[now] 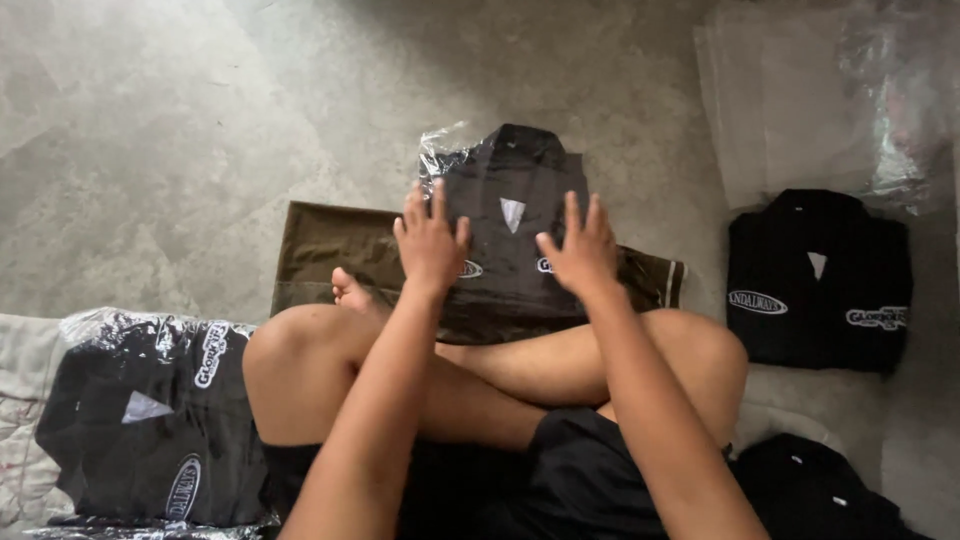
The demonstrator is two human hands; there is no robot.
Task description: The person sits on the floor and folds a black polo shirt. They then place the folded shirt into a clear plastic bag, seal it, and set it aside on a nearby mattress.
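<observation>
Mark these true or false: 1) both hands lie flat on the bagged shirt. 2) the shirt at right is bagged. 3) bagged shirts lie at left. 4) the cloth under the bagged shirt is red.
1) True: left hand and right hand press flat on the bagged black shirt.
2) False: the folded shirt at right lies bare; empty clear bags sit behind it.
3) True: a bagged stack.
4) False: the cloth is olive-brown.

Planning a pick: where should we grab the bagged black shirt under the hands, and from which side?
Judgement: grip the loose crinkled bag mouth at the far-left top of the bagged black shirt, coming from the far side. The packet lies flat on the olive cloth; left hand and right hand press its near half.
</observation>
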